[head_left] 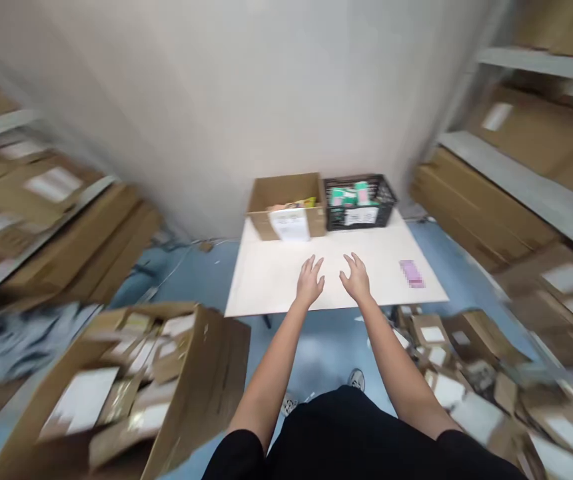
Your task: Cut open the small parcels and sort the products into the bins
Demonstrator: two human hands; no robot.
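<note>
Both of my arms reach forward over a white table point(266, 280). My left hand point(310, 281) is over the table's front middle, fingers apart and nothing in it. A short gap to its right, my right hand point(355, 277) is held the same way, open and bare. Beyond my left hand stands an open cardboard box point(261, 227) with a white paper on its front and yellow and orange packets inside. Beside it at the back right is a black plastic crate point(387, 200) holding green and pink packs, with a white label on its front.
A pixelated pink-purple object point(412, 273) lies at the table's right. A large carton point(216, 373) full of parcels stands on the floor at left. More parcels point(436, 337) lie at lower right. Shelves point(526, 173) with boxes line both sides; a wall point(291, 87) is behind.
</note>
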